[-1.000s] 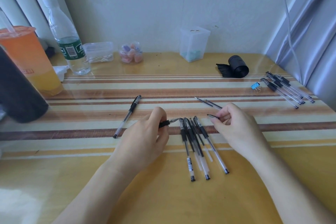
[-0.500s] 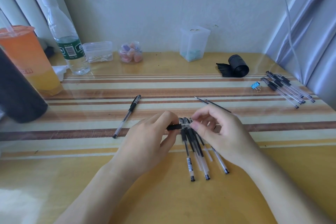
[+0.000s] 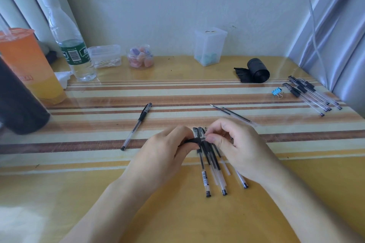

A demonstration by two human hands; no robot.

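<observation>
My left hand (image 3: pixel 166 152) grips a pen by its black grip section (image 3: pixel 192 141), holding it sideways just above the table. My right hand (image 3: pixel 235 144) pinches the clear tip end of that same pen at thumb and forefinger; the rest of the pen is hidden inside my left hand. Under both hands lies a bunch of several black gel pens (image 3: pixel 212 165), caps pointing away from me. A single capped pen (image 3: pixel 136 126) lies to the left. Two thin refills (image 3: pixel 231 113) lie beyond my right hand.
Several more pens (image 3: pixel 312 94) and a blue binder clip (image 3: pixel 277 92) lie at the far right. A black bag roll (image 3: pixel 256 70), clear boxes (image 3: pixel 209 46), a jar (image 3: pixel 140 57), a water bottle (image 3: pixel 68 43), an orange drink cup (image 3: pixel 27 65) and a dark cylinder (image 3: pixel 17 102) line the back and left.
My right hand has moved left from the refills to the pen in my left hand and now pinches its tip. My left hand has shifted slightly right.
</observation>
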